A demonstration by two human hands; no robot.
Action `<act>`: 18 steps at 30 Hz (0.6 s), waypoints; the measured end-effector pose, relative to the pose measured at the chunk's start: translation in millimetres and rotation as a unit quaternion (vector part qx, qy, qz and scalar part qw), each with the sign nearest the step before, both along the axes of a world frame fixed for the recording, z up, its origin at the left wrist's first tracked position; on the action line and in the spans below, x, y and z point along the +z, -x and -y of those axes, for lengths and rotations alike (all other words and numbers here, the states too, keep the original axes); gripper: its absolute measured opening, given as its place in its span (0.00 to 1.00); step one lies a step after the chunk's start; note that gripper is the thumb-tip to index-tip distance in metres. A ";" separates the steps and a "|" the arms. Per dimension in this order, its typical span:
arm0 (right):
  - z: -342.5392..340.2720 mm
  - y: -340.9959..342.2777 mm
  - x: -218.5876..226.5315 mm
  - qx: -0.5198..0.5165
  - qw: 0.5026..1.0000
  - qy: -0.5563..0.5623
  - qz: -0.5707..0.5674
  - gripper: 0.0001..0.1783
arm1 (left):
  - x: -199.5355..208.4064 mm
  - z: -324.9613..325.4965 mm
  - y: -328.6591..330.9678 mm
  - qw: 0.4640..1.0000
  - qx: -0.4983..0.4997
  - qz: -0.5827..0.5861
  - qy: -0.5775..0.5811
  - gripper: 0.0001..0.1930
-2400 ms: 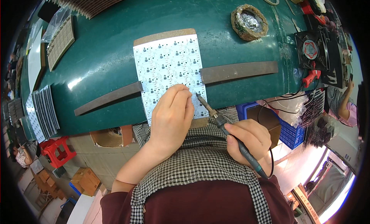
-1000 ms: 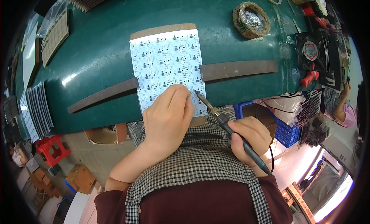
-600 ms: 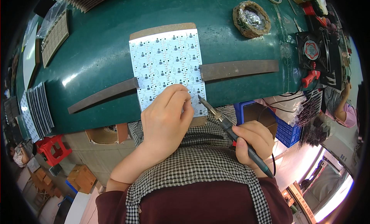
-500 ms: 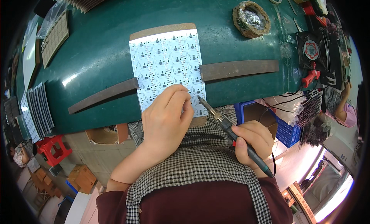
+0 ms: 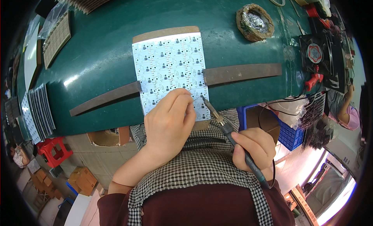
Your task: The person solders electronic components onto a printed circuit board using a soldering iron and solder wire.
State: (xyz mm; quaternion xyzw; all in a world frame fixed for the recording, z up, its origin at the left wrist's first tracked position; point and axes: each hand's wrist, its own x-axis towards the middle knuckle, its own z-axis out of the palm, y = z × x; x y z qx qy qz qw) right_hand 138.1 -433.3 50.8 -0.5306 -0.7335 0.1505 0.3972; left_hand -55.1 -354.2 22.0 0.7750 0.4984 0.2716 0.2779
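Observation:
A white circuit board panel (image 5: 168, 62) dotted with small dark parts lies on a brown backing board (image 5: 167, 31) at the table's near edge. Over its lower part, my left hand (image 5: 171, 119) is closed in a pinch. Whatever its fingertips hold is too small or hidden to name. My right hand (image 5: 254, 148) grips a soldering iron (image 5: 227, 129) like a pen. The iron's tip meets or hovers just over the panel's right side, near a dark part; contact cannot be made out. Dark flat bars, a left one (image 5: 105, 98) and a right one (image 5: 243, 73), reach the panel's sides.
A rough-rimmed pot with shiny metal (image 5: 255, 22) stands far right on the green table (image 5: 105, 43). Farther right are a black fan (image 5: 314, 51) and a red-handled tool (image 5: 313, 79). Stacked panels (image 5: 40, 111) sit at left. Below the edge are a red stool (image 5: 54, 151) and blue crate (image 5: 290, 134).
The panel and bars appear slightly lower in the picture. My right hand has moved a little down with the soldering iron, whose tip stays by the panel's right side. My left hand keeps its pinch.

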 end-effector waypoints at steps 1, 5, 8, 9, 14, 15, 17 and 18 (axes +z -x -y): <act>0.9 -1.1 0.3 0.000 1.000 0.000 0.000 0.13 | 1.6 0.7 -0.1 1.000 0.003 0.003 0.030 0.06; 4.9 -3.6 0.6 0.004 1.000 0.003 -0.010 0.12 | 0.8 1.5 1.0 1.000 0.001 0.014 0.028 0.07; 8.9 -6.2 0.6 0.002 1.000 0.007 -0.020 0.12 | 8.4 6.1 3.9 0.998 -0.016 0.029 0.050 0.07; 10.8 -7.1 0.6 0.005 1.000 0.014 -0.024 0.12 | 9.9 9.6 5.8 0.997 -0.023 0.033 0.059 0.07; 11.4 -6.1 0.1 0.009 0.999 0.031 -0.032 0.12 | -1.1 13.4 5.6 0.998 -0.031 0.032 0.048 0.07; 10.9 -4.7 -1.2 0.006 0.999 0.025 -0.031 0.12 | -5.4 12.6 3.7 0.999 -0.024 0.025 0.001 0.08; 9.5 -1.5 -5.5 0.001 0.999 0.018 -0.036 0.12 | -8.1 12.9 1.7 0.999 -0.018 0.018 -0.045 0.08; 9.0 -1.1 -7.2 -0.003 0.999 0.011 -0.040 0.12 | -8.4 13.0 0.9 0.999 -0.017 0.011 -0.047 0.08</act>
